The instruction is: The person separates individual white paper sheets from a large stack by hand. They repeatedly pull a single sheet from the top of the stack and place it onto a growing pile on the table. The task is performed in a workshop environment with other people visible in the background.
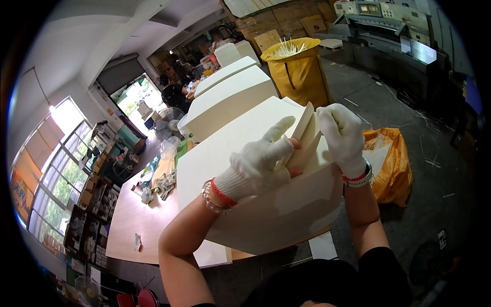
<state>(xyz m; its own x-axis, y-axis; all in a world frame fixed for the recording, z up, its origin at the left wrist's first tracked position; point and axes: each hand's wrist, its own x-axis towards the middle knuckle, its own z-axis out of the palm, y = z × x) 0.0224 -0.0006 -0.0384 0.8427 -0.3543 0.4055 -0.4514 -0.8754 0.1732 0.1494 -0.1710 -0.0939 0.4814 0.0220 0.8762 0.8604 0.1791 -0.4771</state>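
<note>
Lifted white sheets [308, 147] tilt up btwn the 2 gloved hands, atop the big white stack [276, 220]. L hand [263, 162] is on their L side, part-open, index straight, bare fingertips touching them. R hand [341, 134] is at their upper R edge, fingers curled in; can't tell if it's pinching. Orange bag [396, 171] nr R wrist.
</note>
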